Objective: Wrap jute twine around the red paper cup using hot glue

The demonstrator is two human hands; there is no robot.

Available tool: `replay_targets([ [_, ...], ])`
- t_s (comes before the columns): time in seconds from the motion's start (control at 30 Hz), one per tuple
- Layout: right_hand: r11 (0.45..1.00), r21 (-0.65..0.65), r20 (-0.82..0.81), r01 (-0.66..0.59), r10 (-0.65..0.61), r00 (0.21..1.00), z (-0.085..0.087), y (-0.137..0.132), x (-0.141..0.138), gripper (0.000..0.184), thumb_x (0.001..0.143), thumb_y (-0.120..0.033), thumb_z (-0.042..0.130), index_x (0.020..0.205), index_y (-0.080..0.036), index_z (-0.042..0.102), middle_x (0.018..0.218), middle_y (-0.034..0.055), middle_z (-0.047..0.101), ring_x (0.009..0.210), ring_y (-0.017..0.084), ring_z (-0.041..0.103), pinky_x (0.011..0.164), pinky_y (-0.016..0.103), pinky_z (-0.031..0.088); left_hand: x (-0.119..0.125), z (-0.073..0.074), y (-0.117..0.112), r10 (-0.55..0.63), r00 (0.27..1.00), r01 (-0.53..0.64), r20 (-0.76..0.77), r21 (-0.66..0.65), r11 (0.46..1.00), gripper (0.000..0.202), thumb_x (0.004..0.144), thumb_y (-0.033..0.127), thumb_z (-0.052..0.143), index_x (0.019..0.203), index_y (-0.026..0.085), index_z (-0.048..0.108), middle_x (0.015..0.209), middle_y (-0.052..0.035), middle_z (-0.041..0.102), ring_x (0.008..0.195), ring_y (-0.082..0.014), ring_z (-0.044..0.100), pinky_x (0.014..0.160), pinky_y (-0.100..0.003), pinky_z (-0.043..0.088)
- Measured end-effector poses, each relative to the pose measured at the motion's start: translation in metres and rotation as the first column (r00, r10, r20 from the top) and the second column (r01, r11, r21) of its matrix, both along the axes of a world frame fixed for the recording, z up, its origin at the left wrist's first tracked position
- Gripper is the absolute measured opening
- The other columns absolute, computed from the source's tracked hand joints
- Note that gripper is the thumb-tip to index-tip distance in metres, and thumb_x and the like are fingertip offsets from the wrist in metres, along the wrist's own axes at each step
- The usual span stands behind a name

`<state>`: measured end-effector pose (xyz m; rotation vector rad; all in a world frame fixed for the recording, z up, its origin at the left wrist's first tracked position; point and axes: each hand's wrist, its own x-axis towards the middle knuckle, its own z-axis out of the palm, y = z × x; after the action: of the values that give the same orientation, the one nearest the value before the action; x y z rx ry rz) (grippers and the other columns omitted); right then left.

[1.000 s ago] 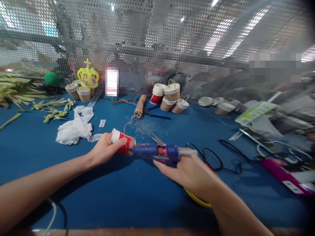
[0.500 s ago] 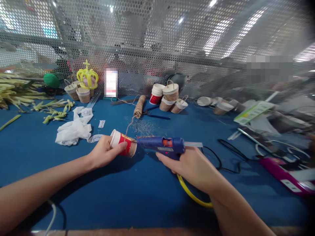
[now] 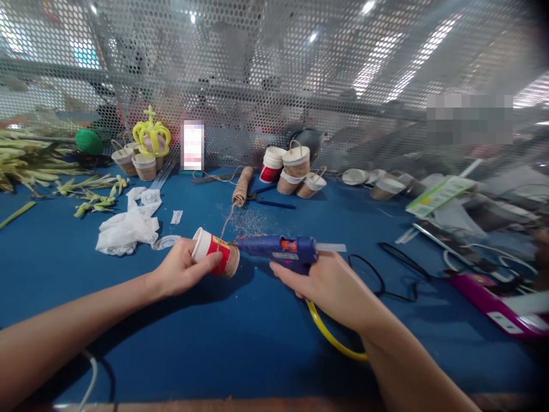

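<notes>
Left hand (image 3: 182, 269): thumb and fingers closed around a red-and-white paper cup (image 3: 217, 246), tilted, mouth toward 10 o'clock, base toward 4. Twine (image 3: 233, 262) is wound around the base end. Right hand (image 3: 330, 286): wrapped around the grip of a blue glue gun (image 3: 274, 246), at 3 o'clock from the cup; nozzle pointed at the wound twine, contact between them not clear. A pale glue stick (image 3: 331, 247) juts from the gun's rear.

Further items, by clock from the cup:
- 1 o'clock: a twine roll (image 3: 242, 187), joined to the cup by a strand (image 3: 226, 221); farther back, a stack of red-and-white cups (image 3: 271, 166).
- Between 1 and 2: pliers (image 3: 274, 205), lying flat; behind them, three twine-covered cups (image 3: 295, 163), one resting on the others.
- 3: a magenta power strip (image 3: 476, 297), well apart.
- 4: a yellow loop (image 3: 332, 337), beneath the right hand.
- Between 9 and 10: crumpled white lace (image 3: 128, 229).
- 10: a small lace scrap (image 3: 176, 217).
- 11: a yellow crown (image 3: 151, 137).

Support: blue tabletop (image 3: 206, 355).
</notes>
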<state>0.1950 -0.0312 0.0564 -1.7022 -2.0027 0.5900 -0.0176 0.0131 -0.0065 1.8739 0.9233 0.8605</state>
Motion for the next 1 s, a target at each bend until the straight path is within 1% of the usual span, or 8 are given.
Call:
replay_targets([
  [0.2,1.0,-0.015,-0.011,-0.025,0.025,1.0,0.001,-0.002,0.001,0.033,0.073,-0.031,0.053,0.043,-0.022,0.041,0.035,-0.0048,0.048,0.036,0.011,0.046,0.04,0.023,0.037,0.0,0.001,0.001,0.011,1.0,-0.011,-0.005,-0.028,1.0,0.03,0.079,0.032,0.044,0.056,0.013,0.049,0.05,0.0027,0.041,0.045,-0.0069,0.032,0.042,-0.019,0.027],
  [0.4,0.998,-0.056,-0.045,-0.005,0.002,0.999,0.004,-0.004,0.0,0.033,0.072,-0.03,0.053,0.043,-0.021,0.042,0.036,-0.0046,0.048,0.035,0.01,0.046,0.037,0.022,0.036,-0.001,-0.003,0.003,0.027,1.0,-0.026,0.013,-0.067,0.997,0.031,0.079,0.034,0.045,0.055,0.013,0.045,0.05,0.0034,0.035,0.046,-0.0066,0.029,0.041,-0.019,0.024],
  [0.6,0.998,-0.059,-0.055,0.001,-0.004,0.998,0.002,-0.001,0.002,0.037,0.074,-0.033,0.052,0.04,-0.02,0.041,0.037,-0.0039,0.048,0.036,0.009,0.046,0.038,0.02,0.038,0.0,-0.003,0.0,0.007,1.0,-0.007,-0.025,0.007,1.0,0.032,0.079,0.032,0.044,0.052,0.014,0.041,0.05,0.0037,0.034,0.046,-0.0065,0.028,0.042,-0.02,0.024],
  [0.7,0.998,-0.068,-0.069,-0.002,-0.003,0.998,0.003,-0.002,0.002,0.038,0.074,-0.032,0.052,0.04,-0.02,0.041,0.035,-0.0043,0.046,0.034,0.009,0.044,0.037,0.02,0.038,0.0,-0.003,0.0,0.01,0.999,-0.01,-0.03,0.019,1.0,0.032,0.079,0.032,0.043,0.052,0.015,0.04,0.049,0.004,0.033,0.045,-0.0064,0.028,0.041,-0.02,0.023],
  [0.8,0.994,-0.11,-0.101,-0.005,-0.006,0.995,0.006,-0.004,0.001,0.032,0.073,-0.032,0.053,0.045,-0.02,0.044,0.035,-0.0052,0.045,0.033,0.008,0.042,0.035,0.019,0.036,0.0,-0.002,0.001,0.012,1.0,-0.011,-0.019,0.017,1.0,0.032,0.079,0.031,0.043,0.052,0.015,0.04,0.049,0.0042,0.032,0.045,-0.0062,0.026,0.041,-0.02,0.022],
  [0.9,0.983,-0.18,-0.151,0.019,-0.047,0.987,0.009,-0.005,0.002,0.024,0.072,-0.034,0.055,0.054,-0.018,0.05,0.037,-0.0054,0.046,0.035,0.009,0.044,0.036,0.02,0.037,0.002,-0.001,0.001,0.013,1.0,-0.012,0.028,-0.005,1.0,0.03,0.078,0.031,0.043,0.053,0.014,0.043,0.049,0.0036,0.034,0.044,-0.0062,0.027,0.04,-0.02,0.023],
  [1.0,0.974,-0.226,-0.266,0.0,-0.062,0.962,0.012,0.0,0.008,0.02,0.07,-0.035,0.057,0.065,-0.017,0.052,0.04,-0.0063,0.046,0.035,0.008,0.043,0.038,0.021,0.038,0.003,0.0,0.002,0.05,0.996,-0.047,0.078,-0.048,0.998,0.028,0.075,0.031,0.047,0.053,0.014,0.045,0.048,0.0037,0.036,0.044,-0.0061,0.027,0.04,-0.019,0.025],
])
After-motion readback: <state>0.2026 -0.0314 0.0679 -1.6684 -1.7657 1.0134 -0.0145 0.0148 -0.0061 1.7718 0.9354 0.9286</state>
